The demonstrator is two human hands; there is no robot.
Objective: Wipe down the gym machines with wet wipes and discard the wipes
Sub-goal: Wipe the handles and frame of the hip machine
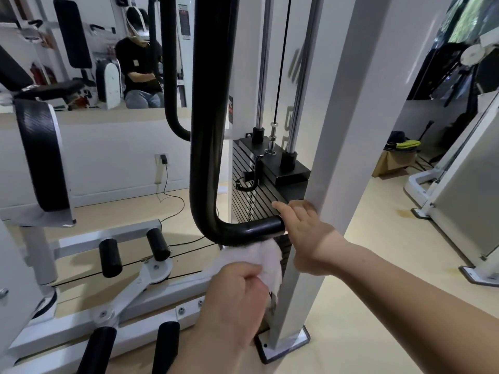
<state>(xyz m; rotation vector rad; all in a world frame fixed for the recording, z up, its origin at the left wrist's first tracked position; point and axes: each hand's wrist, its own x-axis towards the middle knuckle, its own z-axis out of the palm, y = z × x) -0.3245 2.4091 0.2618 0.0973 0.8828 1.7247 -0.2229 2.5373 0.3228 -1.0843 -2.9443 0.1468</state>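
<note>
Our R hand (302, 228) reaches in w/ arm extended and sits at the end of the black bar (251, 228), thumb on top; can't tell if it grips. Below it, L hand (235, 295) clutches 1 white wipe (267, 255), crumpled, pressed against the bar's underside.

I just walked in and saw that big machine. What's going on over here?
A person is cleaning a gym machine. Their left hand grips a white wipe and presses it against the underside of the black bar, near its lower bend. Their right hand holds the end of that bar, beside the white post. The weight stack sits just behind. The wipe is in hand, not yet thrown away.
</note>
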